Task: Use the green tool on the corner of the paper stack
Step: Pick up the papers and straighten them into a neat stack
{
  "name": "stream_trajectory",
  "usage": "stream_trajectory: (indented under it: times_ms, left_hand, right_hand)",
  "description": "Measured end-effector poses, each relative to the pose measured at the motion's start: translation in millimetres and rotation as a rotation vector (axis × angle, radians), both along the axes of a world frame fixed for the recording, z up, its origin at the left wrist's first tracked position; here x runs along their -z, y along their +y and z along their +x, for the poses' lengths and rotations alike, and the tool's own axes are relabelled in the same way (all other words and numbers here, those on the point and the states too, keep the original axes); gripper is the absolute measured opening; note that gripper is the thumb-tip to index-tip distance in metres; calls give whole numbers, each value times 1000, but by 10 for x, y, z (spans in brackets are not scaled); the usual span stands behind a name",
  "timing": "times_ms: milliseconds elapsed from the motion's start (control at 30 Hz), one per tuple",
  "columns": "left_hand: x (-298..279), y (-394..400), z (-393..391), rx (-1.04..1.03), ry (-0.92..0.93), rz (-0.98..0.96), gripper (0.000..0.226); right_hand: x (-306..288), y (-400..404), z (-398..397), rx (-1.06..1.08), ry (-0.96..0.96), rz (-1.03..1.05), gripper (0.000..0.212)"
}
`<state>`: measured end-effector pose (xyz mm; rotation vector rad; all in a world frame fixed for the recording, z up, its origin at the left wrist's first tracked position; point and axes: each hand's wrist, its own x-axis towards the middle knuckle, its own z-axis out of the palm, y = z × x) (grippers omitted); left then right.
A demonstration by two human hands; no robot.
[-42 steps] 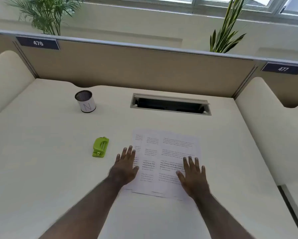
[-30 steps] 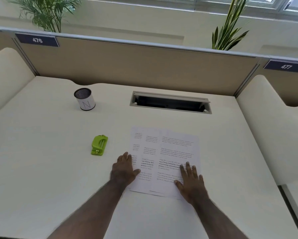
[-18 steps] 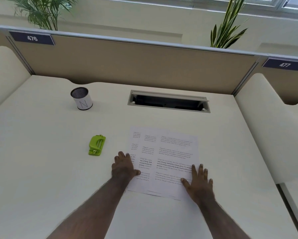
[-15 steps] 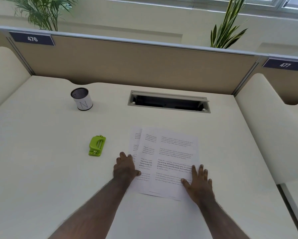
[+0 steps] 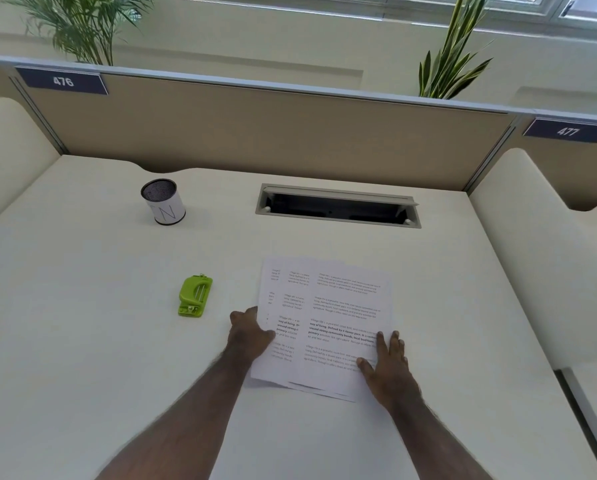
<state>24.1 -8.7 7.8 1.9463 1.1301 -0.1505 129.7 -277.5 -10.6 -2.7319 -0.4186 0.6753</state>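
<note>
A loose stack of printed white sheets (image 5: 338, 306) lies in the middle of the cream desk, its layers fanned a little at the left. My left hand (image 5: 250, 332) presses against the stack's left edge, fingers curled at the paper. My right hand (image 5: 387, 362) lies flat on the lower right corner, fingers spread. The green tool (image 5: 195, 296), a small lime-green punch or stapler, sits on the desk left of the paper, apart from both hands.
A white cylindrical pen cup (image 5: 164, 201) marked N stands at the back left. An open cable slot (image 5: 338, 206) cuts the desk behind the paper. A beige partition (image 5: 290, 133) closes the far edge, with cream dividers on both sides.
The spread sheets have been pushed together into a narrower stack. My left hand slid to the stack's left edge, my right hand moved toward the lower right corner.
</note>
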Motion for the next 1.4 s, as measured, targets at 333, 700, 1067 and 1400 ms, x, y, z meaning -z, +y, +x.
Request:
stream_trajectory:
  times_ms: [333,700,1067,1400]
  left_hand:
    - [-9,-81,56,18,-100,-87,36]
    - [35,-21,-19,-207,-283,-759,34]
    - [-104,116,-148,-9,-292,-1070,41]
    - [-486,209,82,-37,-560,-846,41]
  right_hand:
    - [-47,269,-139,-131,1,-15,78]
    - [-77,439,-60,-74,96,259,74]
    - [-351,230,266,482,948,942,36]
    - [-815,466,268,170,564,891,27]
